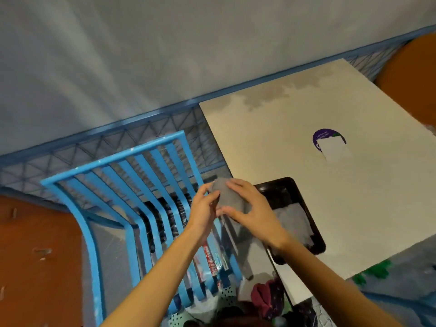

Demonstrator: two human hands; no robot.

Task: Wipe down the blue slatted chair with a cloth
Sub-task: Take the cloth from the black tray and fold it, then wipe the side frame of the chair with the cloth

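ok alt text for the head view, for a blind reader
The left hand and right hand grip a bunched grey cloth together beside a blue slatted chair. To the right, a black tray sits on a white table with a purple sticker.

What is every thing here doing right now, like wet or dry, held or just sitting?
grey cloth, bunched up, held in both hands.
left hand, grips the cloth.
right hand, holds the cloth's other side.
blue slatted chair, standing beside the table, pale specks on its top rail.
white table, damp-looking patch at its far edge.
black tray, lying on the table, something pale inside.
purple sticker, partly covered by white.
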